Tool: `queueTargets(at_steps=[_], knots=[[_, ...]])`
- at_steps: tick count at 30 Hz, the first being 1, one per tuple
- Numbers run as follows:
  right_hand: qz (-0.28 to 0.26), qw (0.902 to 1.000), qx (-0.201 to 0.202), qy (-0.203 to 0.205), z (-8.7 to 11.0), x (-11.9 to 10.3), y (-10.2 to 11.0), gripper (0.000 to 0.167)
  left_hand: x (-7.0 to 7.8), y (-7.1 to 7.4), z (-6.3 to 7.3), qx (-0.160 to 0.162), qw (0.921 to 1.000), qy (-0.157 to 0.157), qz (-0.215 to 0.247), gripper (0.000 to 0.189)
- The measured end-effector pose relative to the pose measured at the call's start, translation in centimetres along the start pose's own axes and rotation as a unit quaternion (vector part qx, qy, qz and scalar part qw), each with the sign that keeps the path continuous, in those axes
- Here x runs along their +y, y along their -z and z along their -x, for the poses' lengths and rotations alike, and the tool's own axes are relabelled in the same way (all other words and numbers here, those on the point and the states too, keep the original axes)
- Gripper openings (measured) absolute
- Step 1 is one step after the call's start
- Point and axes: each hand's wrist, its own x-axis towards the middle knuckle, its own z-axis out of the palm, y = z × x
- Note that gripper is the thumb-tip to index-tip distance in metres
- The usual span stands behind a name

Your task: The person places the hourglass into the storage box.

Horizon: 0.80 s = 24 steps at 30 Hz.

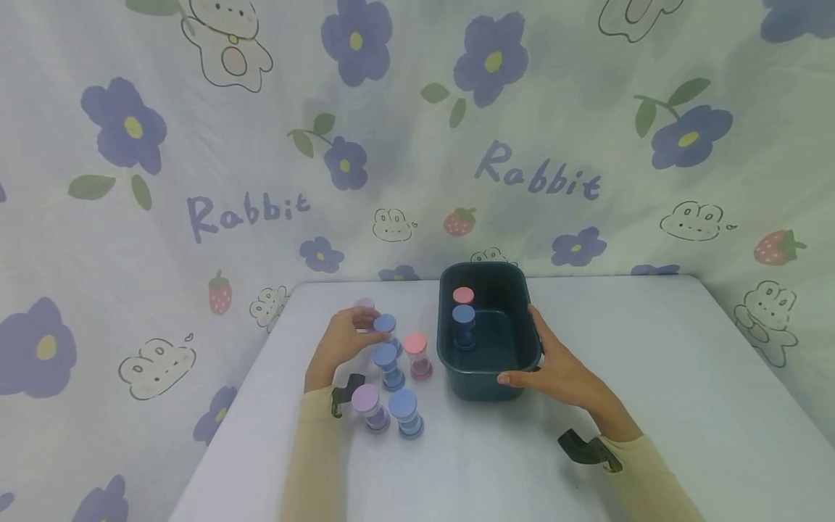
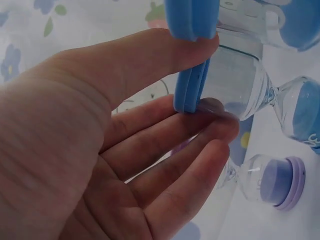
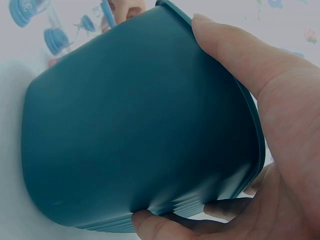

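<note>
My left hand [image 1: 346, 337] has its thumb and fingertips around the upper part of a blue-capped hourglass [image 1: 385, 322], close under the cap; the left wrist view shows its blue cap [image 2: 187, 90] between thumb and fingers. Right in front of it stands another blue hourglass [image 1: 389, 366], with a pink hourglass [image 1: 417, 355] to the right. A purple-capped hourglass [image 1: 364, 302] is mostly hidden behind the left hand. My right hand [image 1: 561, 366] grips the dark teal bin [image 1: 485, 384] at its right front corner, thumb along the front rim. Inside the bin stand a blue hourglass [image 1: 464, 326] and a pink one [image 1: 463, 295].
Nearer the front of the white table [image 1: 652, 348] stand a purple hourglass [image 1: 371, 408] and another blue hourglass [image 1: 406, 413], side by side. Behind the table hangs a patterned cloth [image 1: 417, 145] with flowers and rabbits.
</note>
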Motion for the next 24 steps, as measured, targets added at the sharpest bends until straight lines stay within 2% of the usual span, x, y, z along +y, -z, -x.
queueTargets(at_steps=[7,13,20,24], knots=[[-0.004,1.0000,0.001,0.005,0.0,0.2,-0.1,0.130,0.1,0.3,0.1,0.006,0.9994,-0.026,0.023,0.050],[-0.007,0.9999,0.002,0.008,-0.1,0.3,-0.2,0.130,0.4,0.5,0.2,0.008,0.9980,-0.033,0.054,0.047],[-0.003,1.0000,0.002,0.001,-0.1,0.4,-0.2,0.131,0.7,0.9,0.5,0.016,0.9960,-0.040,0.078,0.051],[-0.001,1.0000,0.001,-0.001,-0.1,0.3,0.0,0.131,0.8,1.3,0.7,0.032,0.9947,-0.042,0.089,0.055]])
